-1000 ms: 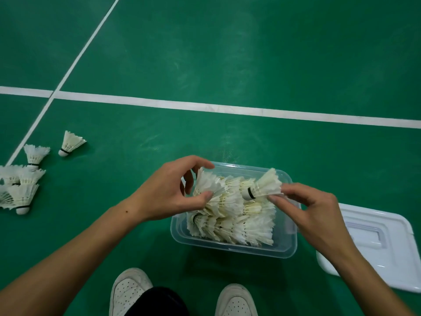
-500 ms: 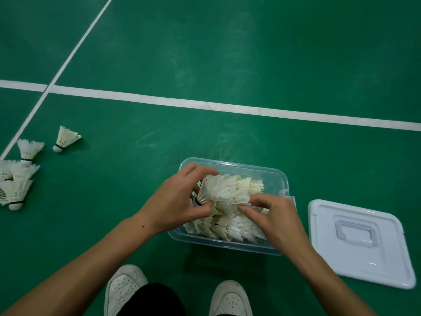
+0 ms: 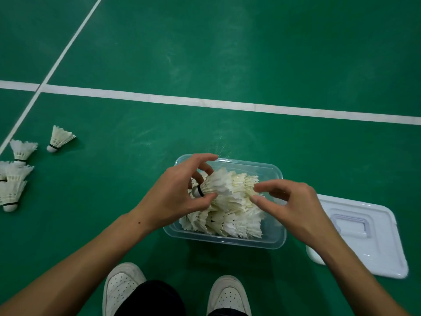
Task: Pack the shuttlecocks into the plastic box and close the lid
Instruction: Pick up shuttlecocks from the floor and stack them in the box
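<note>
Left hand (image 3: 173,197) pinching top shuttlecock (image 3: 218,185) at cork end, steadying stack in box (image 3: 276,241). Right hand (image 3: 293,208) fingers half-curled, touching feather tips, gripping nothing, nesting row. Lid (image 3: 373,254) parked alongside for closing.

Bare forearms with no sleeves, dark trousers (image 3: 148,299), and white perforated sneakers (image 3: 120,286) with scuffed toes.
</note>
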### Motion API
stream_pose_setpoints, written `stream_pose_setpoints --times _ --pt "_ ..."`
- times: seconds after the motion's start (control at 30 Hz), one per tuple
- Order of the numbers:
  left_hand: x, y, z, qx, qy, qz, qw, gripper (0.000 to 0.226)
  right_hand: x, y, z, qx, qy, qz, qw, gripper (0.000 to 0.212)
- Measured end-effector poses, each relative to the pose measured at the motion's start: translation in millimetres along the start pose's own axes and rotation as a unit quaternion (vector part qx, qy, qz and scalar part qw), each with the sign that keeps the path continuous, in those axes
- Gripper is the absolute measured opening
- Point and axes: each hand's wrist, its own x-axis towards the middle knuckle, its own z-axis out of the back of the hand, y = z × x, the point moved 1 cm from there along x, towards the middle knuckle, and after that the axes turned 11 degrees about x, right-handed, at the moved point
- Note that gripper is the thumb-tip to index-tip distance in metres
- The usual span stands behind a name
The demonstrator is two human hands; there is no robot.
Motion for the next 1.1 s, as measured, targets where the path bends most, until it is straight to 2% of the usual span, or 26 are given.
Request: stream_pose_setpoints --times 0.13,0.3,0.4,0.57,0.73,1.1 --pt "21 -18 -3 0.001 -0.016 -0.028 0.999 0.069 -5 24 -2 0.125 0.019 0.037 0.991 0.032" --pt "38 -34 -15 0.002 -0.022 -0.059 0.998 0.064 1 21 -10 0.123 -0.057 0.103 0.985 0.017" --pt "38 -28 -19 -0.001 -0.001 -0.047 0.999 0.071 -4 7 2 0.132 -0.111 0.078 0.982 0.013" --pt "18 -1 -23 0.094 0.076 -0.029 0.992 0.076 -23 -19 20 0.055 -0.169 0.035 0.984 0.013" --pt "0 18 -31 0.103 0.094 -0.013 0.99 0.076 -30 -32 9 0.002 -0.136 0.017 0.991 0.014" --pt "9 21 -39 0.072 0.091 0.013 0.993 0.068 -3 -38 -25 -0.029 -0.077 -0.002 0.997 0.019"
